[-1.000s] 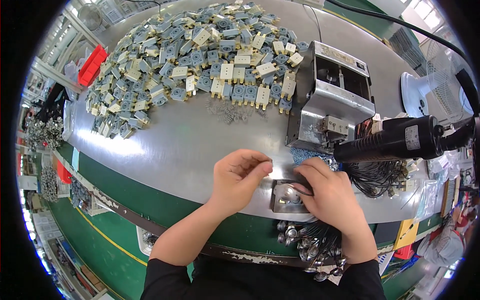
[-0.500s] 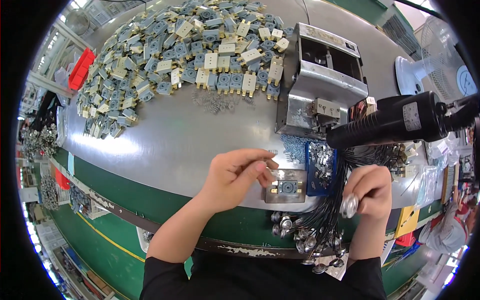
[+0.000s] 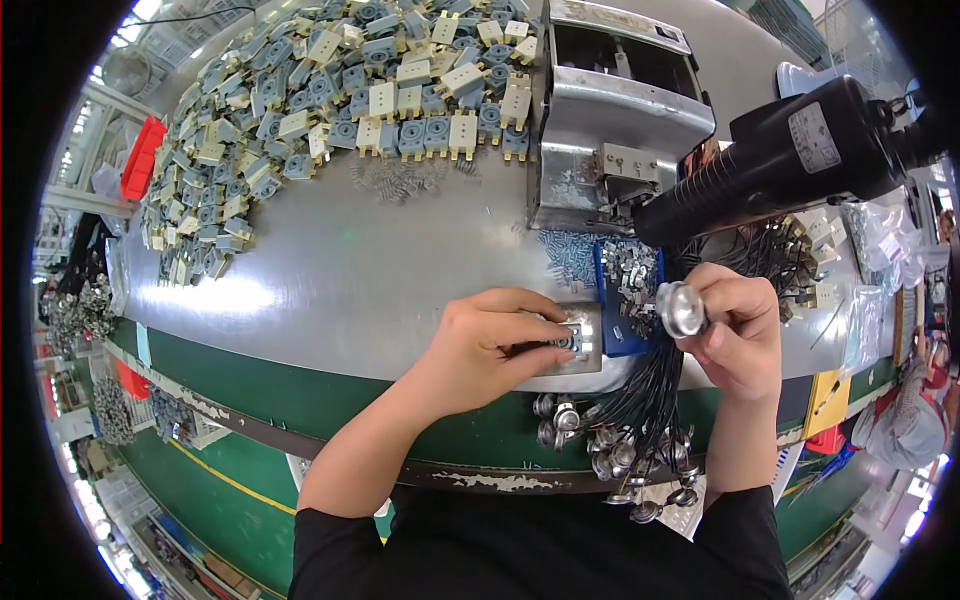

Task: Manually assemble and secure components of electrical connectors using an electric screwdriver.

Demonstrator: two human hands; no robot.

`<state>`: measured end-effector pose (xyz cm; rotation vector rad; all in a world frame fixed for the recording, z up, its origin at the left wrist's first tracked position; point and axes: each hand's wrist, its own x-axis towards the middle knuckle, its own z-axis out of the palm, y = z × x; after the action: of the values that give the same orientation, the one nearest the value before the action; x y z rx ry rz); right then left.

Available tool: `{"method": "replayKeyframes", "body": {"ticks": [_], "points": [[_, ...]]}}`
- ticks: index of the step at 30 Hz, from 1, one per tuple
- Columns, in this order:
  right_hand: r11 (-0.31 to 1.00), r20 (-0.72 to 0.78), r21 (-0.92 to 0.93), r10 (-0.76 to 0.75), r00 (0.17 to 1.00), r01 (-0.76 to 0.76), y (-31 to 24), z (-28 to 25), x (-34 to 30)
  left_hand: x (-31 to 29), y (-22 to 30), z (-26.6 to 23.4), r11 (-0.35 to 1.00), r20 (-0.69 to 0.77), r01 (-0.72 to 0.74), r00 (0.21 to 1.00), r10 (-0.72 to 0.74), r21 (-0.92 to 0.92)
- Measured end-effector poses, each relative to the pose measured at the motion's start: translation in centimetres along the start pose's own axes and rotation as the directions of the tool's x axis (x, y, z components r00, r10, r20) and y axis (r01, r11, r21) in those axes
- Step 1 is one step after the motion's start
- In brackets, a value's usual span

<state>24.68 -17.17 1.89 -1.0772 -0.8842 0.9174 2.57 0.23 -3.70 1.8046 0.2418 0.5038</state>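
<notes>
My left hand [image 3: 505, 340] reaches over a small metal fixture [image 3: 588, 364]. Its thumb and fingers close around a grey plastic block [image 3: 575, 340] seated there, covering most of the block. My right hand [image 3: 738, 325] pinches a round silver metal cap [image 3: 682, 308] between thumb and fingers, its round face showing. That cap is held above the right side of a blue tray [image 3: 622, 345] with small metal parts, apart from the fixture. Whether a wire is attached to it cannot be made out.
A large heap of grey and cream blocks [image 3: 380, 100] covers the far left, with loose springs [image 3: 400, 178] before it. Blue screws [image 3: 570, 258] lie behind the fixture. A metal machine [image 3: 625, 110] and black power screwdriver [image 3: 750, 180] stand right. Black wires [image 3: 650, 385] with round caps hang over the edge.
My left hand has moved onto the block in the fixture and closed around it. My right hand has lifted the silver cap and turned its face. The whole view has shifted a little.
</notes>
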Motion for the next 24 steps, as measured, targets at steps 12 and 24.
{"method": "replayKeyframes", "body": {"ticks": [12,24], "points": [[0.956,-0.008,-0.270,0.115,0.993,-0.113,-0.6,2.6,-0.1,-0.2,0.0,-0.1,0.996,0.009,-0.012,1.000,0.011,0.084],[0.907,-0.014,-0.395,0.154,0.988,-0.147,-0.6,3.5,0.2,0.3,0.3,0.1,0.993,-0.047,-0.021,0.999,0.027,0.117]]}}
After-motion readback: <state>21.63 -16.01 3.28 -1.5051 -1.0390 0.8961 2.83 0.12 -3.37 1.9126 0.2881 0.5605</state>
